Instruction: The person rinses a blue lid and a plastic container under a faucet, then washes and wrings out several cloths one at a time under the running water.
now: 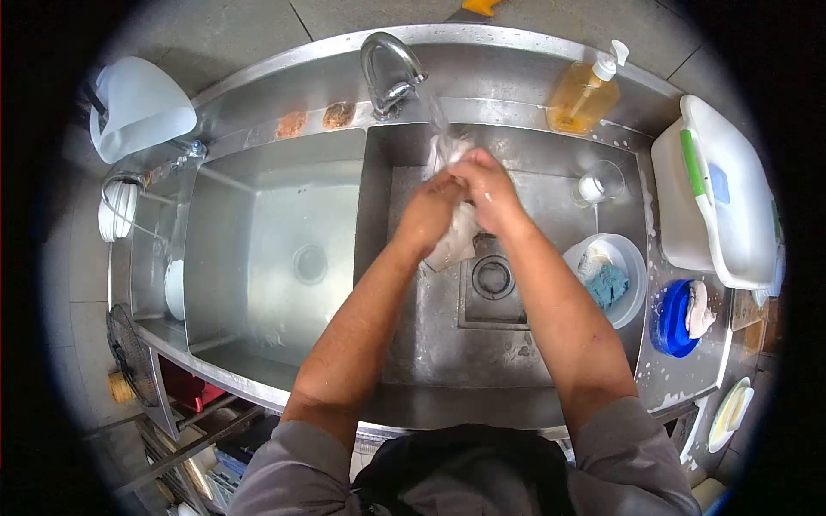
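Observation:
A wet whitish cloth point(453, 244) is bunched between my two hands over the right sink basin point(422, 344). My left hand point(430, 213) is closed around it from the left, and my right hand point(490, 187) grips it from the right, with the fingers meeting and slightly blurred. One part of the cloth sticks out above the hands beneath water running from the curved faucet point(391, 69). Its lower end hangs below them, close to the square drain point(493, 277). The fingers cover the middle of the cloth.
Water stands in the left basin point(267, 232). Inside the right basin are a clear glass point(607, 179) and a white tub point(638, 297) with a blue-green cloth point(607, 286). A soap pump bottle point(583, 95), a white bin point(675, 198) and a blue container point(673, 318) stand around the right side.

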